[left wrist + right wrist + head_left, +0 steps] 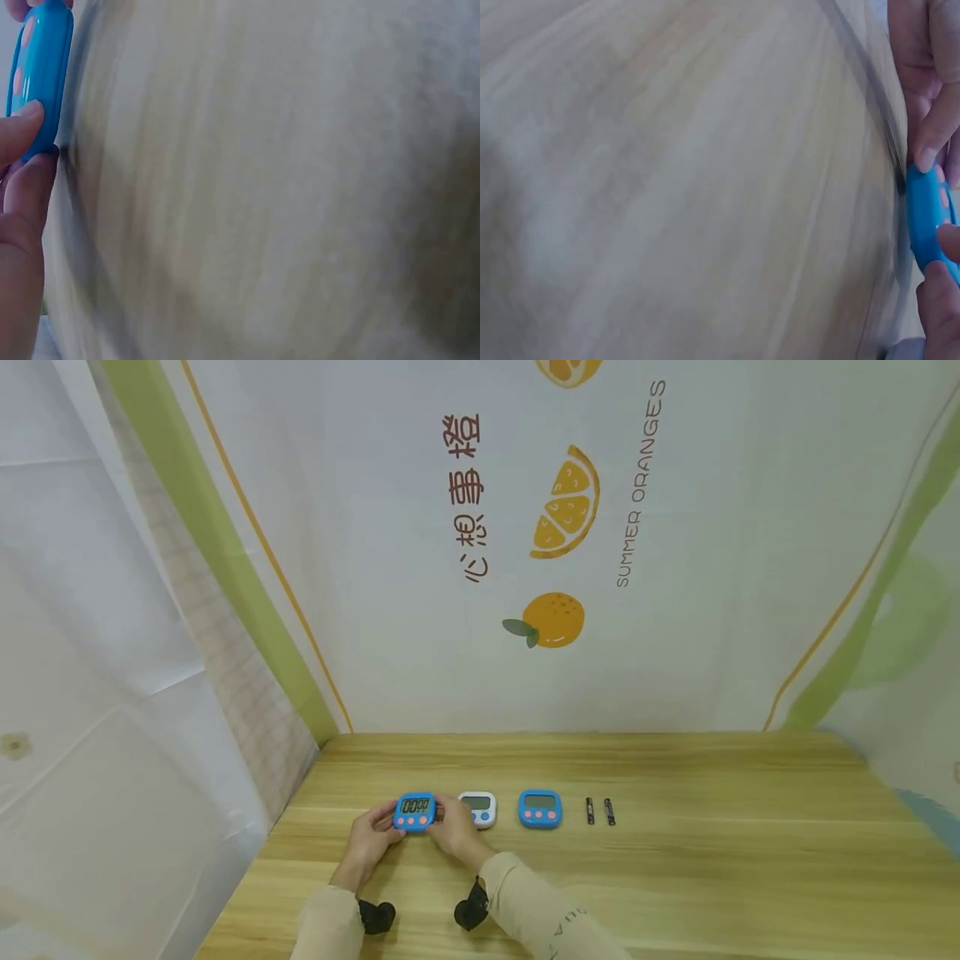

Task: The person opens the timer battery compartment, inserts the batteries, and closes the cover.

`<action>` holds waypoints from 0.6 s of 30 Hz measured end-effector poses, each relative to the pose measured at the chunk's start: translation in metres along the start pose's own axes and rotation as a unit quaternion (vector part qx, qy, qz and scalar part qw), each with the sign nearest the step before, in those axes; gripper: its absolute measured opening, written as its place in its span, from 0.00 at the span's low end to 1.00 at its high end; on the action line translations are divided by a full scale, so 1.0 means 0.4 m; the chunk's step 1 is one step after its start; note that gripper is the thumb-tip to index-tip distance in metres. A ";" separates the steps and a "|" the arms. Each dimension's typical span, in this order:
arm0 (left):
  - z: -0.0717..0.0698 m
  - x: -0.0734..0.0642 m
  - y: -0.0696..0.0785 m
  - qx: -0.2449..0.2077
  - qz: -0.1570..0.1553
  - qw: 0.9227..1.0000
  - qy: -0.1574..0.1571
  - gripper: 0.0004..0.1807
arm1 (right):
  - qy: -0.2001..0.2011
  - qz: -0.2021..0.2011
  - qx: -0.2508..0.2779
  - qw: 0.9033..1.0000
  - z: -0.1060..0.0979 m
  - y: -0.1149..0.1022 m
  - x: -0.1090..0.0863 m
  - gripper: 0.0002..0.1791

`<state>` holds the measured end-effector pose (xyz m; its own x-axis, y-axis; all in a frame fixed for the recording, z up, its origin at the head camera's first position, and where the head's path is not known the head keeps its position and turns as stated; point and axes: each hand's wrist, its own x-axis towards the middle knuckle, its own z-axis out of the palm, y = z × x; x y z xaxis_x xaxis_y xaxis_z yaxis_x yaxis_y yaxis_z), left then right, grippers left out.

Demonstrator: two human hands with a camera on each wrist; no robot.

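Both hands hold a blue digital timer at the left of the table, its screen lit with zeros above three pink buttons. My left hand pinches its left side; in the left wrist view the thumb lies on the front near the buttons. From the other side my right hand grips the right edge. In the right wrist view the timer shows edge-on between both hands' fingers, low over the wood. Right beside the right hand lies a white timer with blue buttons, its left part hidden by that hand.
A second blue timer with a blank screen lies right of the white one. Farther right are two small dark batteries, one left of the other. A printed cloth hangs behind the wooden table.
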<state>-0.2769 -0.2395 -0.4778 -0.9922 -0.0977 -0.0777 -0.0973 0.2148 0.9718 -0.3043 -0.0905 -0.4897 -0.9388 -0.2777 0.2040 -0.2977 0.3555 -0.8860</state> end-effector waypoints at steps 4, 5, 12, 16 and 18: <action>-0.001 0.000 -0.005 0.011 0.007 1.000 0.010 0.28 | -0.009 0.007 -0.022 1.000 0.008 -0.007 -0.003 0.27; -0.002 -0.001 -0.006 0.015 0.007 1.000 0.013 0.28 | -0.013 0.012 -0.029 0.999 0.010 -0.009 -0.005 0.27; -0.004 0.003 -0.013 0.034 0.008 0.999 0.028 0.26 | -0.008 0.019 -0.076 0.997 0.023 -0.016 -0.008 0.27; 0.000 0.007 -0.019 0.032 0.016 0.999 0.035 0.26 | -0.004 0.016 -0.083 0.996 0.028 -0.017 -0.010 0.27; 0.004 0.009 -0.021 0.029 0.021 0.999 0.041 0.25 | -0.004 0.016 -0.077 0.997 0.029 -0.018 -0.010 0.27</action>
<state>-0.2797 -0.2399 -0.4868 -0.9860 -0.1659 -0.0165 -0.0624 0.2753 0.9593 -0.2964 -0.1023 -0.4891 -0.9472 -0.2706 0.1720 -0.2904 0.4967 -0.8179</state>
